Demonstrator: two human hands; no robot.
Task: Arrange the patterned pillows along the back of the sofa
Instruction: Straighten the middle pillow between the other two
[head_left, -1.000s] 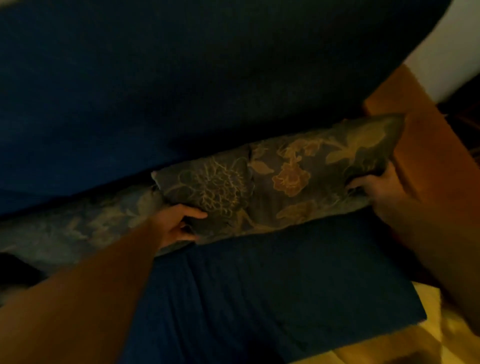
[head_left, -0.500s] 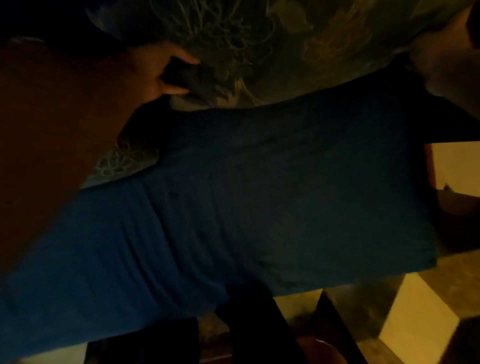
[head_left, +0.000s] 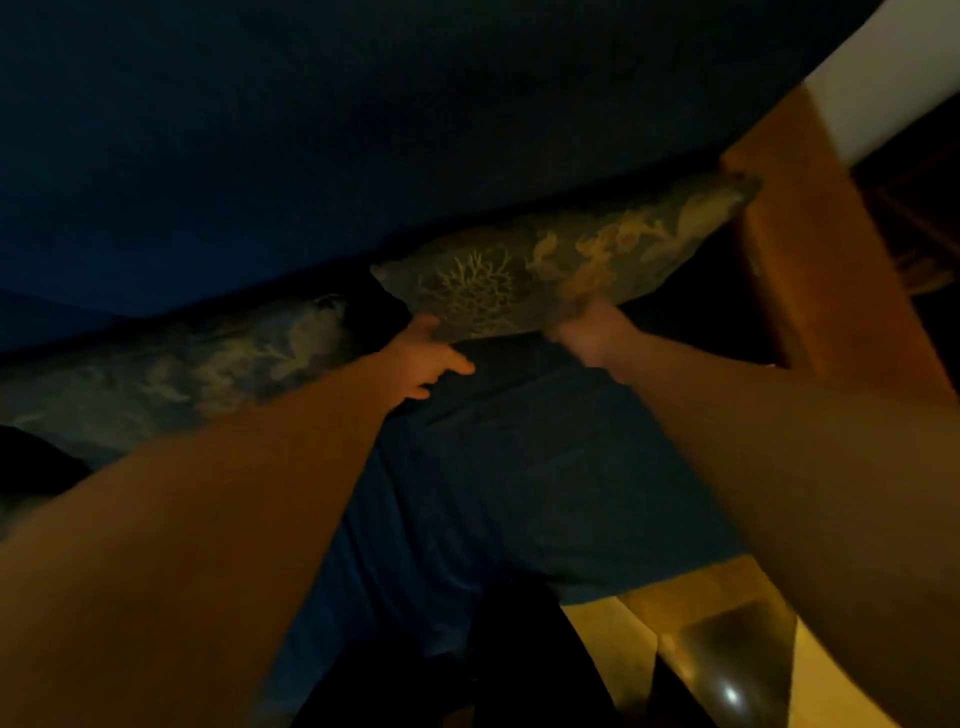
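Very dim frame, most detail lost to shadow. No containers visible; the sofa (head_left: 519, 467) is the only thing bearing anything, dark blue fabric seat with soft wrinkles, its blue backrest (head_left: 363, 130) filling the top of the view.

Far left: a second patterned pillow (head_left: 182, 364), floral print in faded pale tones, lies along the seam where seat meets backrest. Blurred, its left end cut off by the frame edge and its lower edge hidden behind the left forearm.

Left hand (head_left: 423, 358): fingers loose and spread, tips up against the lower left edge of the main patterned pillow (head_left: 561, 265); looks open rather than clenched, no firm grasp seen.

Centre: this pillow is soft, oblong, dark fabric with gold branching and flower motifs, tucked against the base of the backrest, just right of the other pillow with a dark gap between them.

Right hand (head_left: 589, 338): fingers curled up under the pillow's lower edge, gripping it; fingertips hidden by the fabric.

Right: the pillow's far corner touches a wooden armrest (head_left: 810, 260), smooth orange-brown. A pale wall (head_left: 893, 78) above. Yellowish floor (head_left: 675, 597) lower right, with a glossy glare spot.
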